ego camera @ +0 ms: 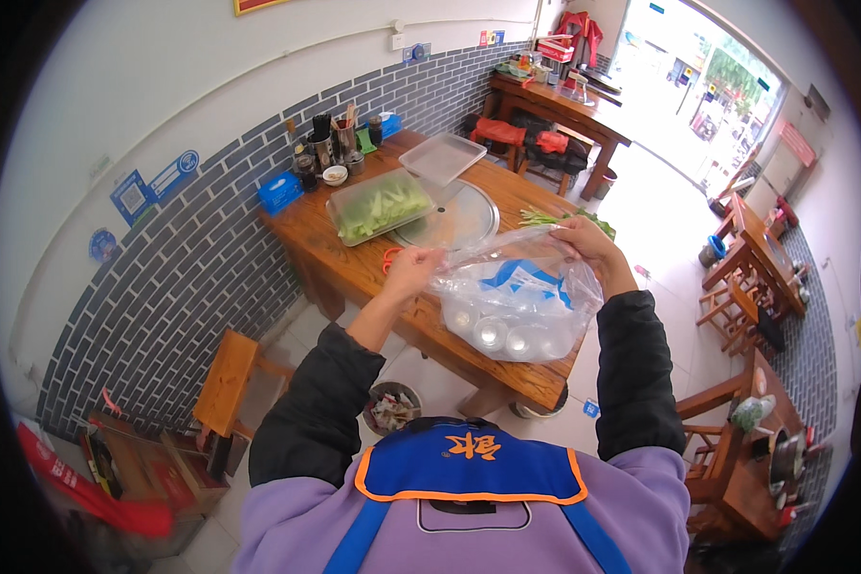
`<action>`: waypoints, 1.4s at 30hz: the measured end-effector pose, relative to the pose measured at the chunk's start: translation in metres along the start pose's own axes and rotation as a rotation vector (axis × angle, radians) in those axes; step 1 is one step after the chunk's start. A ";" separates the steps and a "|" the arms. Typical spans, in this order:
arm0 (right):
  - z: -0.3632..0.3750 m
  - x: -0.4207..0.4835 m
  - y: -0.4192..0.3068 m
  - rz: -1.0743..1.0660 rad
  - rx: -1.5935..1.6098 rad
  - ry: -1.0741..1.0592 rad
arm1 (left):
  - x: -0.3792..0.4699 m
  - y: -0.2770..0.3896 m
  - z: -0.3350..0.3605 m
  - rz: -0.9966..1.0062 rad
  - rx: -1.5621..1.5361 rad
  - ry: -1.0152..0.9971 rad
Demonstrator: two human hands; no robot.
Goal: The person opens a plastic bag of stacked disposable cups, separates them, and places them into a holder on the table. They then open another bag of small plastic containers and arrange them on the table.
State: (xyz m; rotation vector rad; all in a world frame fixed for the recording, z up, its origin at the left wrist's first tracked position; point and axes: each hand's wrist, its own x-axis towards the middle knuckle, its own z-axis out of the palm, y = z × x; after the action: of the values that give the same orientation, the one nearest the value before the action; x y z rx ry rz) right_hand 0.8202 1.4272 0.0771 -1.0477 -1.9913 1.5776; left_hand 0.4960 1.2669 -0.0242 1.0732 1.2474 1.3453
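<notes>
Before me, a clear plastic bag (520,308) with several round, clear containers and a blue-and-white printed piece in it is over the front end of the wooden table (373,276). My left hand (412,273) pinches the bag's left upper edge, and my right hand (585,240) grips its right upper edge. Just behind my left hand lie red-handled scissors (389,260), partly hidden. Beyond the bag are a round metal lid or tray (466,215), a translucent box of cut green vegetable (384,204) and a translucent plastic lid or tray (445,154). Leafy green stalks (538,215) lie behind my right hand.
Along the brick-patterned wall stand a blue tissue box (280,191), sauce jars (306,171), chopstick holders (323,151) and a small white bowl (335,175). A wooden stool (226,384) is at lower left; a bowl of scraps (393,409) sits on the floor below the table.
</notes>
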 end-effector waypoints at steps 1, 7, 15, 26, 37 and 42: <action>-0.006 0.001 0.008 0.018 0.050 -0.013 | 0.001 -0.005 -0.006 -0.031 -0.013 -0.011; -0.023 0.026 0.053 0.150 0.607 0.188 | 0.039 -0.016 -0.008 -0.165 -0.949 -0.171; 0.044 -0.049 -0.006 -0.555 -0.609 0.350 | 0.065 0.044 0.022 -0.150 -0.123 0.260; 0.127 -0.131 0.001 -0.436 -1.281 0.317 | 0.055 0.096 0.070 0.422 1.382 0.221; 0.151 -0.199 0.045 -0.241 -1.002 0.695 | 0.147 0.011 0.053 -0.269 -0.388 0.357; 0.125 -0.161 0.043 -0.281 -1.190 1.105 | 0.158 -0.019 0.060 -0.230 -0.461 0.401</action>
State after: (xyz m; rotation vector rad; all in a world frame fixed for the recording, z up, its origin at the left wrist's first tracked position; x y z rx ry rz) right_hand 0.8496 1.2284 0.0229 -1.4106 -1.8908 -0.5228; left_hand 0.5349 1.4312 -0.0394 0.3375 1.2117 1.6093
